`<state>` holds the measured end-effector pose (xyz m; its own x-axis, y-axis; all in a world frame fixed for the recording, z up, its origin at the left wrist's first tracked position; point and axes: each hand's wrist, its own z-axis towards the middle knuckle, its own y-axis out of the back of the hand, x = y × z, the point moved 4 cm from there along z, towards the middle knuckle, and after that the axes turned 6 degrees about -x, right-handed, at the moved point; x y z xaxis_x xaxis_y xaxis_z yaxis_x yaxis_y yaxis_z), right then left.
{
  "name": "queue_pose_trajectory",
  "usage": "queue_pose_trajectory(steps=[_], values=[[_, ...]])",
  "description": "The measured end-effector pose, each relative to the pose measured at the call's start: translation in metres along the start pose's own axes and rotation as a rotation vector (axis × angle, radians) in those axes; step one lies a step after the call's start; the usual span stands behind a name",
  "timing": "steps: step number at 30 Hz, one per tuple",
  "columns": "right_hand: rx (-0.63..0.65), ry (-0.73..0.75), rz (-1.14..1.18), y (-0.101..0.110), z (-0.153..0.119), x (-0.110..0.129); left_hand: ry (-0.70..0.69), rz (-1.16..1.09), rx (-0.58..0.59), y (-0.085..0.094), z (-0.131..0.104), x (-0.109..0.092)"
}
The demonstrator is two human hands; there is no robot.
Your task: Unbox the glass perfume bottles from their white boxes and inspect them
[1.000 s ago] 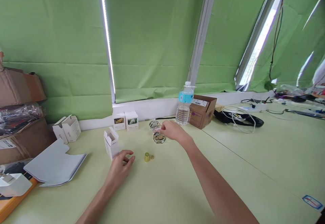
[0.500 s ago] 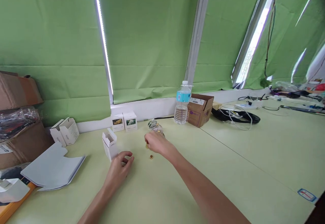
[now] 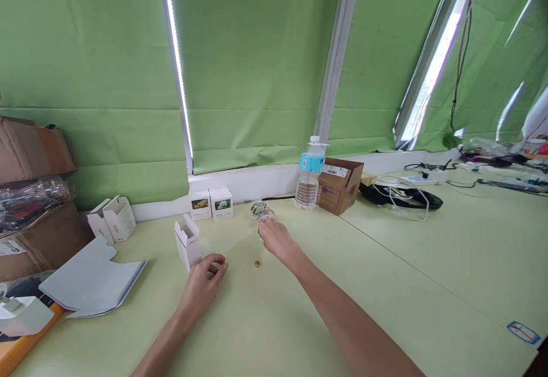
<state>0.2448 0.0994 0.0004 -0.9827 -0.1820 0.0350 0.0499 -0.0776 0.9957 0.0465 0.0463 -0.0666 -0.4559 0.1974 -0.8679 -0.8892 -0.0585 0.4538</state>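
My left hand (image 3: 206, 277) rests on the pale green table with its fingers curved and apart, beside an open white box (image 3: 187, 242) that stands upright. Farther forward, my right hand (image 3: 276, 237) reaches to shiny glass-like pieces (image 3: 260, 209); its fingers are bent down and closed, and whatever lies between them is hidden. A small gold-coloured cap (image 3: 257, 263) sits on the table between the two hands. Two closed white boxes with pictures, one yellow (image 3: 201, 205) and one green and white (image 3: 221, 203), stand by the wall.
A water bottle (image 3: 307, 177) and a brown carton (image 3: 338, 186) stand at the back, with a black strap and white cable (image 3: 402, 197) to their right. At left are two open white boxes (image 3: 112, 220), grey-white sheets (image 3: 96, 280) and stacked cartons (image 3: 36, 240).
My right hand has moved forward and right, from near a small gold piece to the shiny pieces. That gold piece no longer shows on the table. My left hand has barely moved.
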Motion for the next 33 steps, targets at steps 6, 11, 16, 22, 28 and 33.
queue_pose_trajectory(steps=[6, 11, 16, 22, 28, 33], values=[[-0.052, -0.043, -0.055, 0.001, 0.001, -0.001, -0.002, 0.025, -0.012, 0.0, 0.0, 0.001], [-0.08, -0.064, -0.062, 0.002, 0.002, -0.003, -0.01, 0.018, -0.012, 0.0, 0.0, 0.002], [-0.079, -0.067, -0.055, 0.002, 0.002, -0.004, -0.015, 0.025, -0.006, 0.0, 0.001, 0.005], [-0.068, -0.065, -0.044, 0.007, 0.002, -0.004, -0.028, 0.039, -0.004, -0.001, 0.002, 0.005], [0.142, 0.061, 0.058, 0.003, -0.002, 0.005, -0.029, 0.036, -0.015, -0.001, 0.002, 0.002], [0.298, 0.108, 0.086, -0.014, -0.009, 0.023, -0.026, 0.033, -0.01, 0.0, 0.002, 0.003]])
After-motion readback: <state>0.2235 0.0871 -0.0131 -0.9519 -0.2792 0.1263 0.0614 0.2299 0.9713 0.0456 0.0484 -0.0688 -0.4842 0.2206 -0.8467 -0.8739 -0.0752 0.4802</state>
